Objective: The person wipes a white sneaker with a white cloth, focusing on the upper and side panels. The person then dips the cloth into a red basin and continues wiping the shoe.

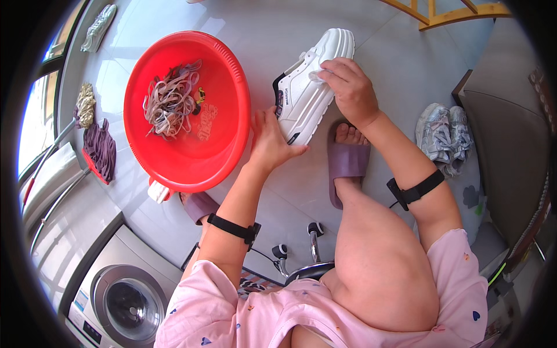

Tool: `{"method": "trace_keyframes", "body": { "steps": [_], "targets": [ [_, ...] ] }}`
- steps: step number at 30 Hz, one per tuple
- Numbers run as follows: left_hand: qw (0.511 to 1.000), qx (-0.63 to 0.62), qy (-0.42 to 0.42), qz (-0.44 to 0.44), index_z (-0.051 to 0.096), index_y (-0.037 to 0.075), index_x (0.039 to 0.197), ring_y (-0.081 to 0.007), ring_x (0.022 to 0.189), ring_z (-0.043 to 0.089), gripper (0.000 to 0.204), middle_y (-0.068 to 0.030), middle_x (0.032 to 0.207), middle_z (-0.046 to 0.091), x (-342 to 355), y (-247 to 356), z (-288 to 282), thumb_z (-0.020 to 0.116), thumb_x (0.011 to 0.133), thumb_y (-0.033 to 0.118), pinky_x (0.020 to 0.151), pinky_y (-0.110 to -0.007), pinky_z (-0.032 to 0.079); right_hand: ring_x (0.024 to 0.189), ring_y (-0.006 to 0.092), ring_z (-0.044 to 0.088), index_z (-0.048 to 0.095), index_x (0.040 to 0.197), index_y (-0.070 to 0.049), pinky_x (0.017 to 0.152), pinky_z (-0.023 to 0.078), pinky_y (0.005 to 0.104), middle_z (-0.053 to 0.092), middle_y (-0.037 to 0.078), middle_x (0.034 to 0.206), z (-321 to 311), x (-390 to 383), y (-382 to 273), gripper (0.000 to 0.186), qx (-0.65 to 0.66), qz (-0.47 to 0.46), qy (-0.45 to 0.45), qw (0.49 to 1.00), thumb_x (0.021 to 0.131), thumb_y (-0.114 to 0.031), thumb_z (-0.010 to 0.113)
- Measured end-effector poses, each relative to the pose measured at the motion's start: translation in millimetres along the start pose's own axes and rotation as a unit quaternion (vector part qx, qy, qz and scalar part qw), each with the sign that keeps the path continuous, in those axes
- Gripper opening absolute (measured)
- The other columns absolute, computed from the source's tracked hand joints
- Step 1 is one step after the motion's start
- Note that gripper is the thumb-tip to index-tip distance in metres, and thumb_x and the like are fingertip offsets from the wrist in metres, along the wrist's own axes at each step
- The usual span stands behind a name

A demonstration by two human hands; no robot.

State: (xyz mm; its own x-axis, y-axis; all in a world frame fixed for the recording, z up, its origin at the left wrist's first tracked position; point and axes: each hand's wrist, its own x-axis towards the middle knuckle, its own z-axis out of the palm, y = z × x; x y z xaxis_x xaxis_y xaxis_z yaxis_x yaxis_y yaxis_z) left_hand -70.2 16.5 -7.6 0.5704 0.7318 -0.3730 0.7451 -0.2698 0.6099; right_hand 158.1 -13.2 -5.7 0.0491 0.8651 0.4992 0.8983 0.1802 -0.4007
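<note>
A white sneaker (pixel 306 93) with a dark inner lining hangs tilted in front of me, sole to the right and toe pointing away. My left hand (pixel 271 140) grips it at the heel, thumb on the sole side and fingers by the opening. Against the upper near the midsole, my right hand (pixel 350 91) pinches a small white cloth or wipe (pixel 316 76), mostly covered by the fingers. Just left of the shoe stands a round red basin (pixel 223 136) holding a tangled heap of pale pinkish-grey laces (pixel 171 101).
A pair of grey-white sneakers (pixel 444 136) stands at right beside a brown chair (pixel 505 116). One pale shoe (pixel 98 28) lies far left. Mops (pixel 100 148) lean by the window, near a washing machine (pixel 130 301). Wheeled stool legs (pixel 315 243) are below me.
</note>
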Motion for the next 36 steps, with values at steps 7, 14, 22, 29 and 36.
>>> {"method": "trace_keyframes", "body": {
  "steps": [7,14,22,29,36],
  "targets": [
    [0.999,0.051,-0.009,-0.012,0.03,-0.009,0.132,-0.0385,0.118,0.034,0.116,-0.0245,0.122,0.036,9.4,-9.4,3.2,0.089,0.046,0.042,0.105,-0.044,0.029,0.097,0.0231,0.062,0.067,0.086,-0.001,0.08,0.054,0.0312,0.066,0.006,0.096,19.9,-22.2,-59.0,0.017,0.092,-0.045,-0.081,0.991,0.072,-0.008,0.061],
    [0.999,0.022,-0.012,-0.021,0.03,-0.009,0.131,-0.0377,0.118,0.035,0.116,-0.0238,0.122,0.036,6.1,-12.1,4.4,0.091,0.045,0.041,0.105,-0.045,0.029,0.089,0.0205,0.06,0.066,0.084,-0.004,0.074,0.053,0.0286,0.064,0.004,0.092,22.4,0.3,-27.5,0.013,0.047,-0.173,-0.081,0.981,0.072,-0.008,0.061],
    [0.999,0.021,-0.019,-0.038,0.031,-0.009,0.131,-0.0415,0.122,0.033,0.114,-0.0258,0.126,0.035,4.5,-7.1,7.1,0.092,0.046,0.035,0.105,-0.046,0.031,0.084,0.0191,0.059,0.063,0.075,-0.006,0.071,0.052,0.0285,0.06,0.004,0.084,28.7,-11.0,-67.2,0.008,0.088,-0.222,-0.079,0.968,0.069,-0.01,0.059],
    [0.999,-0.02,-0.011,-0.035,0.032,-0.008,0.127,-0.04,0.118,0.034,0.11,-0.0239,0.122,0.036,2.8,-3.6,6.9,0.092,0.044,0.033,0.105,-0.046,0.03,0.08,0.0192,0.057,0.059,0.07,-0.007,0.067,0.052,0.0288,0.056,0.003,0.078,25.6,-8.5,-49.2,0.003,0.046,-0.115,-0.1,0.987,0.068,-0.01,0.058],
    [0.999,0.008,-0.006,-0.043,0.032,-0.01,0.129,-0.041,0.121,0.036,0.112,-0.0249,0.126,0.038,-0.9,-0.1,6.4,0.093,0.046,0.035,0.105,-0.045,0.032,0.078,0.02,0.056,0.056,0.067,-0.007,0.067,0.051,0.0302,0.054,0.004,0.076,23.0,-8.1,-55.8,0.004,0.043,-0.109,-0.101,0.988,0.067,-0.009,0.058]
  ]
}}
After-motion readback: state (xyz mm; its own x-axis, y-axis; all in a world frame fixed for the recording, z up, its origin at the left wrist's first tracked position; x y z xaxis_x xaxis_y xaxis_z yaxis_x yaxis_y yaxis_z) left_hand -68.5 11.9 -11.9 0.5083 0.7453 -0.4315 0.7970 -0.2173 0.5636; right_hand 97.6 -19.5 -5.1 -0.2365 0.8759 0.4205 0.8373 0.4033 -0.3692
